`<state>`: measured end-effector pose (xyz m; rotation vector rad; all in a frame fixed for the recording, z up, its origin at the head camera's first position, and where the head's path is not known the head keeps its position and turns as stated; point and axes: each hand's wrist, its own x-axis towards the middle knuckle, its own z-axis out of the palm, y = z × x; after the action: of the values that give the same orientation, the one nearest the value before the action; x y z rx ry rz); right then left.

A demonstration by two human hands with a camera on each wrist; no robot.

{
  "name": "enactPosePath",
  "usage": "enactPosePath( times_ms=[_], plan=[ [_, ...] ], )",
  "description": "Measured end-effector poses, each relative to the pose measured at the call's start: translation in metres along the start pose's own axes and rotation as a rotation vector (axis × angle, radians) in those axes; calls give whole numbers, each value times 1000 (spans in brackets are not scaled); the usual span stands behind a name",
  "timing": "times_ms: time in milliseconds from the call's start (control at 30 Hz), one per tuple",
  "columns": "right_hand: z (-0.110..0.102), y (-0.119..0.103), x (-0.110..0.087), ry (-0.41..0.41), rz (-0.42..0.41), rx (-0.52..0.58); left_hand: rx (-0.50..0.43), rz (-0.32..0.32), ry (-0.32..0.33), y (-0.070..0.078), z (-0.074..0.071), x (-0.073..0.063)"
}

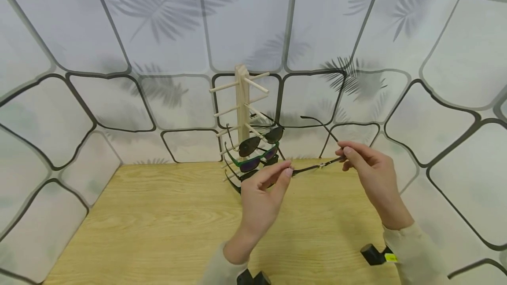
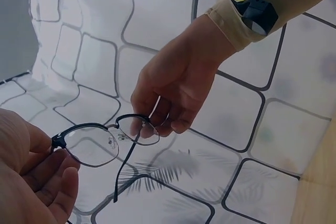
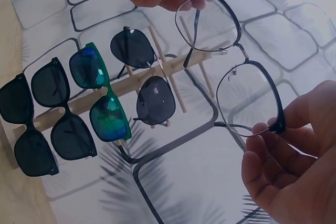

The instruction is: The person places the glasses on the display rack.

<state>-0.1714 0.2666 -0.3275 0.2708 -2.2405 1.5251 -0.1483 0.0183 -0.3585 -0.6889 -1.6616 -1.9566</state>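
Observation:
Clear-lensed eyeglasses [image 1: 313, 167] with dark upper rims and thin metal lower rims are held up between my two hands, above the table. My left hand [image 1: 261, 201] pinches one end of the frame [image 2: 86, 126] at the hinge corner between thumb and fingers. The opposite corner is pinched by my right hand [image 1: 372, 175], and a dark temple arm stretches up and back beyond it. In the right wrist view both lenses [image 3: 249, 95] show whole, with nose pads between them. Just behind my left hand stands a wooden glasses rack [image 1: 242, 100].
Several sunglasses hang on the rack's lower pegs, among them a pair with dark lenses [image 1: 249, 146] and a green-framed pair [image 3: 107, 93]. Bare pegs [image 1: 223, 87] stick out higher up. The wood-grain table [image 1: 158, 223] meets a patterned cloth backdrop [image 1: 245, 25] behind and at the sides.

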Motion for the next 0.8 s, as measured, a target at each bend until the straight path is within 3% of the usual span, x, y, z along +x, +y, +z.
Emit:
enactPosePath(
  times_ms=[267,433,800],
  plan=[
    [8,-10,7,-4,-45,122,18,71,7,6,-8,8],
    [13,-17,12,-3,-59,180,31,65,24,13,-13,10],
    [29,-32,30,-49,-69,123,52,62,72,21,-27,20]
  ],
)
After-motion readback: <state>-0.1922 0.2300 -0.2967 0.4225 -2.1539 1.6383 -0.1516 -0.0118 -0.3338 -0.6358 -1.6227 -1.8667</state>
